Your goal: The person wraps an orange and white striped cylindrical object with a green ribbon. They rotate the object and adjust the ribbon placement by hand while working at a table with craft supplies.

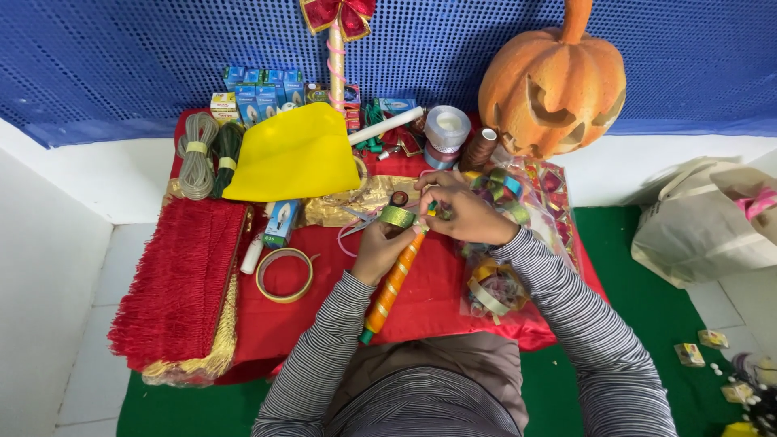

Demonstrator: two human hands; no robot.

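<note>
A clear plastic bag (518, 235) lay just right of the orange stick (392, 283), stuffed with coloured ribbon rolls (495, 287); more rolls showed through its upper part, behind the right hand. Far to the right of the stick, a cream tote bag (704, 226) sat on the floor, its contents hidden apart from a pink bow at its mouth.

The left hand (380, 247) was closed around the upper part of the stick, which was wound with a pale spiral stripe and slanted down toward the person's lap. Its fingers also touched a small roll of green glitter tape (398, 216) at the stick's top end. The right hand (461, 212) was partly curled, thumb and fingertips pinched at the stick's tip beside the green roll; what exactly it pinched I could not tell. Left of the stick lay a ring of tan tape (285, 275) on the red cloth (437, 299).
</note>
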